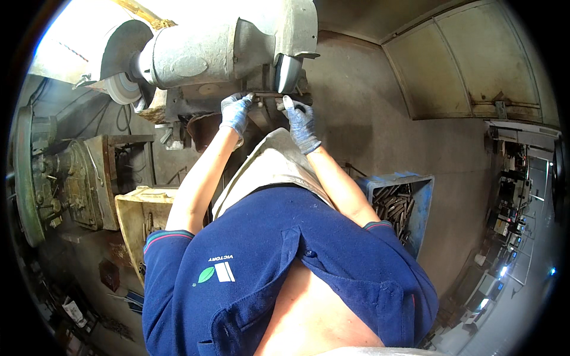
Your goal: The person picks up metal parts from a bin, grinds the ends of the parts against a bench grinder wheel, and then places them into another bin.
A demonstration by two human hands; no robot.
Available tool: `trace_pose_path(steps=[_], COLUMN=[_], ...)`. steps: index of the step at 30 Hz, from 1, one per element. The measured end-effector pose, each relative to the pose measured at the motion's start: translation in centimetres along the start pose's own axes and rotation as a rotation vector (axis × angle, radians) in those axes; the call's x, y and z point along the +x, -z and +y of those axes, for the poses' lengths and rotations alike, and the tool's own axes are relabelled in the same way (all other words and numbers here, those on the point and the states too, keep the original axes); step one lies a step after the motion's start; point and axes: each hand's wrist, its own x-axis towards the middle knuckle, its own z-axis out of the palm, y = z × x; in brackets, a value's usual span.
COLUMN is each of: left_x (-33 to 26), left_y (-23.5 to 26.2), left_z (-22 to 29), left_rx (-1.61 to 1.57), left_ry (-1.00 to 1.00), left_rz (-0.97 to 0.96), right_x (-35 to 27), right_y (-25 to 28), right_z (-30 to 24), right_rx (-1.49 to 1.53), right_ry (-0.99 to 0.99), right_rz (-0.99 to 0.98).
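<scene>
Both my hands wear blue, worn-looking gloves and are raised at the front of a grey bench grinder (196,52). A slim dark metal rod (269,95) lies crosswise between them, just below the grinder's right wheel (289,73). My left hand (236,113) pinches its left end with closed fingers. At the other end, my right hand (301,124) grips it, thumb uppermost. Whether the rod touches the wheel or a rest under it, I cannot tell. A second, pale wheel (122,89) is on the grinder's left side.
By my right elbow stands a blue crate (425,216) holding many metal pieces. A yellowish bin (132,221) is at my left. Farther left is a greasy machine (74,178) with a large wheel. Large metal panels (457,65) stand at the far right.
</scene>
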Motion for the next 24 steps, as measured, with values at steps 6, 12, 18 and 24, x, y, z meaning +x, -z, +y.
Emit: trace_pose_path(steps=[6,12,18,24], left_x=[-2.3,-6.1,-8.2,-9.0], left_y=[-0.1,0.3,0.0,-0.6], left_z=[1.4,1.3,3.2,4.0], left_rx=[0.039,0.120,0.094,0.146], left_ry=[-0.076,-0.224,-0.260,-0.308], left_rz=[-0.141,-0.263,-0.295,-0.315], right_x=[-0.1,-4.5,-5.9,-6.4], right_y=[1.4,3.3,3.8,4.1], right_z=[1.7,-1.3,-3.6,-4.9], right_rx=[0.189,-0.267,-0.389,-0.410], right_ry=[0.118,0.604,0.784,0.821], right_rz=[-0.117,-0.078,-0.081,-0.104])
